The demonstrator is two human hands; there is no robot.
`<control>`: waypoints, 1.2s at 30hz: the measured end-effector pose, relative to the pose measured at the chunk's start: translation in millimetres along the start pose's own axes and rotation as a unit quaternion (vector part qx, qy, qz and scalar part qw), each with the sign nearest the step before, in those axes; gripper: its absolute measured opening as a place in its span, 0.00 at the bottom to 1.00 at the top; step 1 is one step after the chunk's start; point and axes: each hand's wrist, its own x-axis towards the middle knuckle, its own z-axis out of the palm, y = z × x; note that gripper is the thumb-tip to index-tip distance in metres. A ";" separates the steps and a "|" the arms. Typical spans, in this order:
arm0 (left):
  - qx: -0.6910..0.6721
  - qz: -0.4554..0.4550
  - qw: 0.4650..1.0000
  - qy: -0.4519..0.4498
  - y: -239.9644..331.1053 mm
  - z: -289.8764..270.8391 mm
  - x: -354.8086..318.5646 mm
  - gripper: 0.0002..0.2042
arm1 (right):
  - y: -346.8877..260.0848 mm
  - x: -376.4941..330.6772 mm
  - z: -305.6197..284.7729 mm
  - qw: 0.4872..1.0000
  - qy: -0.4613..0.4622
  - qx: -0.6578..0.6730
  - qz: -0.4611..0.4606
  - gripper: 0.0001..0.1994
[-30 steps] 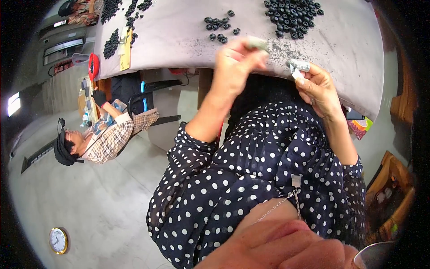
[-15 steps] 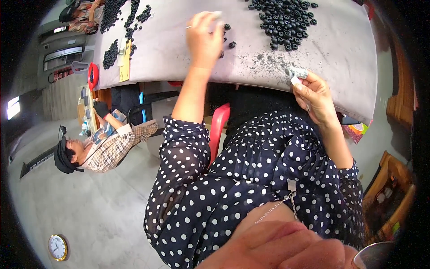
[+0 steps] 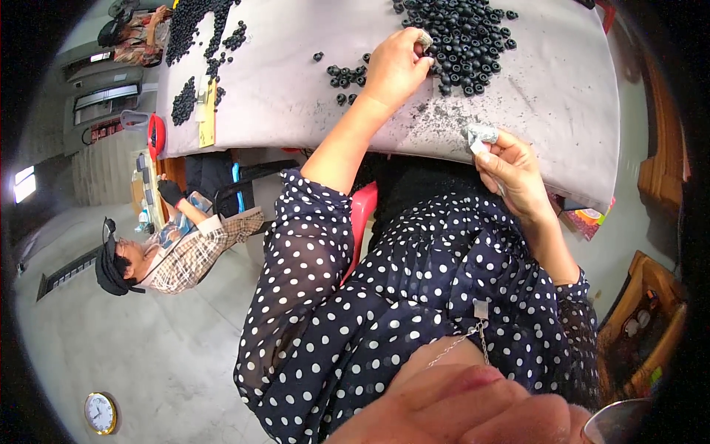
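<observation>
My left hand [image 3: 397, 70] reaches to the left edge of a large pile of small round black parts [image 3: 470, 41] with holes in them. Its thumb and index finger close at the pile on what looks like one black part. My right hand [image 3: 515, 169] stays over the table's near edge, fingers closed on a slim white piece [image 3: 479, 146] whose kind I cannot make out. Pale wrapping [image 3: 484, 133] covers its index finger. Black crumbs [image 3: 451, 118] lie scattered beyond that hand. A smaller group of black parts [image 3: 346, 75] sits left of my left forearm.
More black parts [image 3: 183, 102] and a yellow strip [image 3: 208, 118] lie at the table's left, with a red bowl [image 3: 156, 136] at its edge. A person in a checked shirt [image 3: 185, 259] works at the left. A red chair [image 3: 362, 214] stands beneath the table edge.
My left hand has moved right from the smaller group to the large pile, its fingers now pinching there. My right hand has shifted slightly left and nearer, still with the white piece.
</observation>
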 end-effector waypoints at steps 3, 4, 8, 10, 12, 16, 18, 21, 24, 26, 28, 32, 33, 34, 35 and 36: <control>-0.014 -0.006 1.000 0.014 -7.4 0.3 -7.5 0.13 | 1.7 0.5 -0.1 1.000 -0.001 -0.010 -0.009 0.13; -0.023 -0.024 0.999 0.043 -10.8 -2.9 -10.7 0.13 | 2.4 1.5 -1.2 1.000 -0.004 -0.017 -0.009 0.14; -0.053 -0.016 0.993 0.108 -16.5 -18.3 -27.0 0.13 | 4.1 1.5 -1.0 0.999 -0.005 -0.034 -0.023 0.13; -0.104 -0.013 0.989 0.103 -7.0 -24.5 -40.8 0.10 | 4.1 1.8 -0.7 0.999 -0.002 -0.037 -0.019 0.13; -0.223 -0.049 0.970 0.082 3.6 -22.9 -56.0 0.09 | 4.8 2.4 1.3 0.999 0.003 -0.047 -0.020 0.12; -0.498 -0.152 0.853 -0.008 41.0 -22.3 -84.9 0.07 | 6.5 2.5 1.3 0.998 0.009 -0.056 -0.026 0.12; -0.561 -0.193 0.804 -0.048 48.0 -16.3 -95.2 0.07 | 5.8 2.6 3.1 0.998 0.013 -0.064 -0.026 0.12; -0.704 -0.267 0.654 -0.070 45.4 -4.7 -104.6 0.07 | 6.1 1.8 2.5 0.997 0.011 -0.073 -0.033 0.12; -0.728 -0.299 0.611 -0.083 47.6 -3.8 -107.6 0.08 | 5.9 1.0 1.5 0.997 0.012 -0.070 -0.033 0.12; -0.732 -0.311 0.600 -0.087 47.5 -3.2 -109.1 0.08 | 3.6 0.4 3.2 0.998 0.003 -0.062 -0.030 0.12; -0.752 -0.318 0.571 -0.085 45.6 -1.0 -110.4 0.08 | -0.6 -0.8 8.5 0.998 -0.003 -0.056 -0.026 0.13; -0.769 -0.342 0.531 -0.101 59.7 2.8 -112.0 0.08 | 4.2 -0.7 1.4 0.998 -0.048 -0.036 -0.016 0.18; -0.769 -0.343 0.530 -0.101 58.4 4.4 -112.5 0.08 | 3.3 -0.9 2.7 0.998 -0.048 -0.034 -0.015 0.18; -0.781 -0.333 0.516 -0.115 55.5 6.8 -113.0 0.08 | 1.0 -1.0 5.3 0.998 -0.057 -0.027 -0.016 0.19; -0.792 -0.323 0.501 -0.130 53.9 7.9 -113.3 0.08 | -0.9 -1.0 7.4 0.998 -0.065 -0.019 -0.017 0.20; -0.792 -0.324 0.501 -0.130 53.5 8.4 -113.3 0.08 | -1.6 -0.9 7.8 0.998 -0.064 -0.018 -0.017 0.20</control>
